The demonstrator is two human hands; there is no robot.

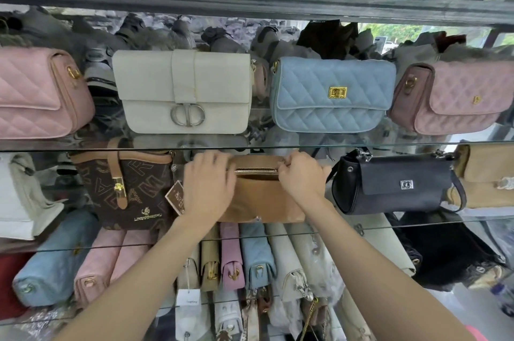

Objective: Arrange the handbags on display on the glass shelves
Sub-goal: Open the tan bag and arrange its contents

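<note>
Now, left hand point(207, 187): fingers curled over the tan handbag point(258, 201), gripping its top.
Right hand point(299, 173): pinches the zipper point(256, 171) end.
Neighbours: brown monogram bag point(125, 187), black bag point(395, 182).

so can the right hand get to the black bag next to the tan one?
Probably yes: the black bag sits just right of the right hand, same shelf, nothing between; the hand must first release the tan bag.
</note>
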